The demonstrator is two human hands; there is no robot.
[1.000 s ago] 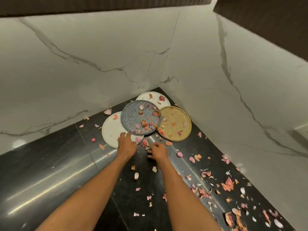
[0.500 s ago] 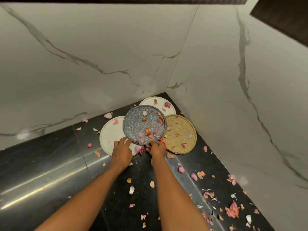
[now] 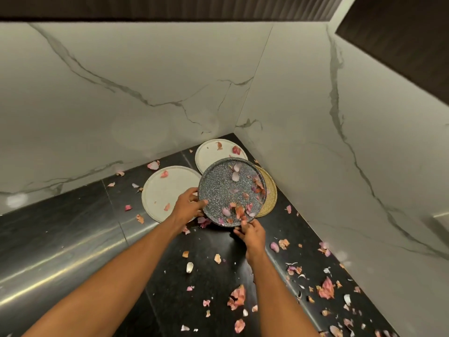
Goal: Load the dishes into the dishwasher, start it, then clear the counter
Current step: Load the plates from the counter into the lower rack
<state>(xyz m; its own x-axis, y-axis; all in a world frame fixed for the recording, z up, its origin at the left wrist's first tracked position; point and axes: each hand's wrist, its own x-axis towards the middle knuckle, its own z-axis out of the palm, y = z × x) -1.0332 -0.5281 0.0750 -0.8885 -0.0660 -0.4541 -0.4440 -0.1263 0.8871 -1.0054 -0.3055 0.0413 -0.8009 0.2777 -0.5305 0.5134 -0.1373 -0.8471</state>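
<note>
Peels [image 3: 237,296] litter the black counter [image 3: 73,239] at the bottom of the frame, and just past them my right hand [image 3: 251,231] pinches the near rim of the speckled plate [image 3: 232,190] at frame centre while my left hand [image 3: 188,206] curls round its left edge. I judge the tilt could spill its scraps, or the plate could slip. Beyond it the gold plate [image 3: 271,195] is mostly hidden, and no dishwasher shows.

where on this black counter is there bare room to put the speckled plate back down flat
The freest patch is the shiny black counter left of the left forearm and below the large white round plate; only a few peels lie at its edge. The corner is crowded: the white plates, the gold round plate and the speckled grey plate overlap. The right side is strewn with pink onion peels.
</note>
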